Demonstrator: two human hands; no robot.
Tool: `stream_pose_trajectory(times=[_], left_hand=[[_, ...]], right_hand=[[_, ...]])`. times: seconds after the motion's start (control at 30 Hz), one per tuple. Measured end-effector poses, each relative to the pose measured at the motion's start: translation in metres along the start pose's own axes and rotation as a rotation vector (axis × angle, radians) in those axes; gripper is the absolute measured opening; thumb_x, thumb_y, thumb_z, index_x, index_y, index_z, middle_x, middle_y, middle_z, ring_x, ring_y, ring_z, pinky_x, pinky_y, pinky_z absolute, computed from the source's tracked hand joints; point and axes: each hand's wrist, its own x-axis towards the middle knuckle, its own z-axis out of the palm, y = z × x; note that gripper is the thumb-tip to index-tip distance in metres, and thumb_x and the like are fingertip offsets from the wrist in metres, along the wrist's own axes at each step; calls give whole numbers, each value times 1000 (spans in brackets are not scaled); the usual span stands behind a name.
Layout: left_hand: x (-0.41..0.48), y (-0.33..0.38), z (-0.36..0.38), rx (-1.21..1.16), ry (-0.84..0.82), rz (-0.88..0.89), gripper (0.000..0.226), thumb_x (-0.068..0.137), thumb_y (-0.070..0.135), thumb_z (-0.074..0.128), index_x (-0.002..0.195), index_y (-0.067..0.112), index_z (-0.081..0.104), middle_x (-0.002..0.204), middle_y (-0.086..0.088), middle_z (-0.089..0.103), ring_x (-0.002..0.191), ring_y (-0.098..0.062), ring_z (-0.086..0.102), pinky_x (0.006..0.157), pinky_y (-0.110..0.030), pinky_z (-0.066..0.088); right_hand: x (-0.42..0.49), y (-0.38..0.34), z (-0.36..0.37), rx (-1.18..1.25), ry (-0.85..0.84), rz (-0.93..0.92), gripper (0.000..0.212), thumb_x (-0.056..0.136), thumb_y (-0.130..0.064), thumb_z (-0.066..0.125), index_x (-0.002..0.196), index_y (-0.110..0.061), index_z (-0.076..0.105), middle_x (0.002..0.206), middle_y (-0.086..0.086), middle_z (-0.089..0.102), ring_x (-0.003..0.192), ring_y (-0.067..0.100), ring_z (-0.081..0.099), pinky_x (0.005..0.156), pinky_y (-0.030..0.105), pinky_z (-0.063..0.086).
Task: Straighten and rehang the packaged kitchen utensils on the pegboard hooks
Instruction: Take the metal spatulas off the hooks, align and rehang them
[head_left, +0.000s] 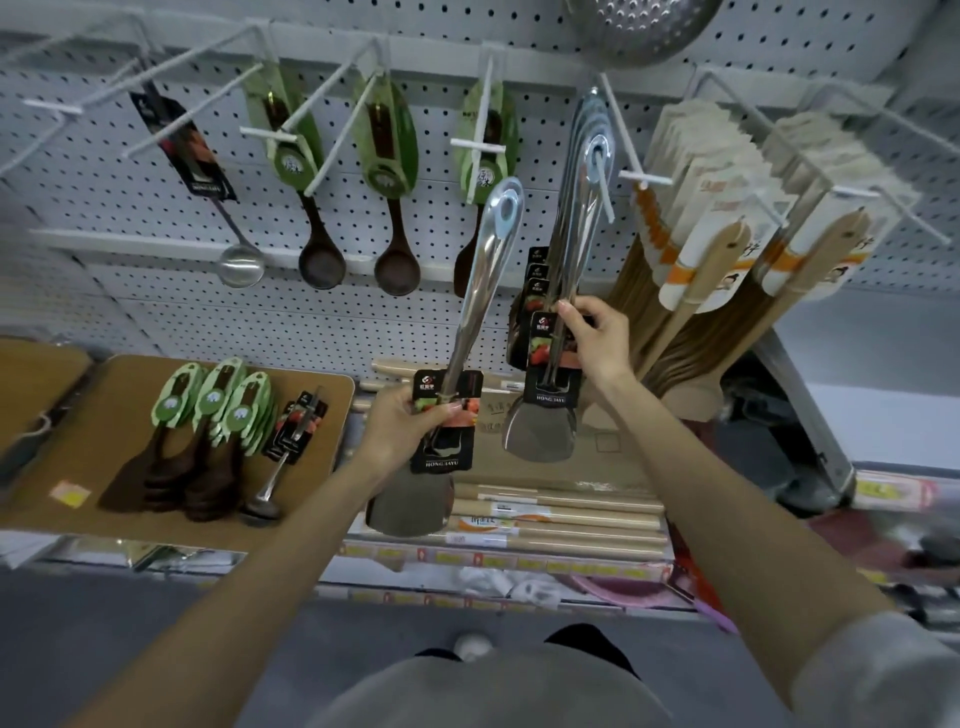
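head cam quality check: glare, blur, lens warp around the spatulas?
Head view: heavy wide-angle warp, pegboard rails bow toward the edges; glare streaks on the steel spatula in the left hand and the hung spatulas the right hand pinches; centre sharp, right edge smeared; no hard shadows.

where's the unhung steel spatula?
Head view, centre: the steel spatula is gripped by the left hand, just left of the hung spatulas the right hand holds.

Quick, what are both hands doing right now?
Left hand: grips a loose spatula at its card.
Right hand: pinches the hanging spatulas at their cards.
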Motion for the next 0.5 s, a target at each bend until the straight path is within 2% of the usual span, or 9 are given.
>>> stream_pose_trajectory(times=[0.07,0.13,0.2,0.27,0.4,0.5], left_hand=[[0,3,-1,-7,16,15,19,81,3,69,100,-1,68,90,-9,73,78,-15,72,74,-36,59],[-3,5,-2,-19,17,26,19,81,0,67,100,-2,66,78,1,74,71,-9,71,68,-28,59],[-5,5,-2,-50,8,16,20,82,-2,65,103,-2,65,73,4,74,70,-9,71,64,-26,59],[-7,3,-1,-64,14,4,22,83,-2,64,104,-3,64,72,5,74,69,-9,71,61,-25,58],[-9,-3,1,-81,30,-19,19,83,-4,63,102,-1,65,79,4,73,62,-3,69,53,-17,53],[-9,-10,2,-40,45,-37,19,82,0,66,100,-3,66,89,-7,73,67,-4,70,58,-19,55]], right_hand=[[9,0,1,-23,-11,-17,15,94,-15,59,94,-4,67,89,3,67,80,15,65,75,33,57],[14,5,2,-26,-38,-1,16,94,-16,58,96,-3,66,89,3,66,86,21,65,78,37,58],[19,10,2,-64,-72,17,16,95,-19,57,99,-5,66,90,0,65,92,23,64,82,40,57],[24,14,0,-125,-107,16,22,95,-22,56,105,-6,66,99,4,67,97,22,64,89,43,54],[32,19,-5,-208,-183,15,29,95,-28,56,112,-6,62,111,8,65,104,24,63,96,45,50],[36,27,-9,-221,-199,59,43,94,-35,57,125,-7,56,124,10,61,114,23,59,102,46,46]])
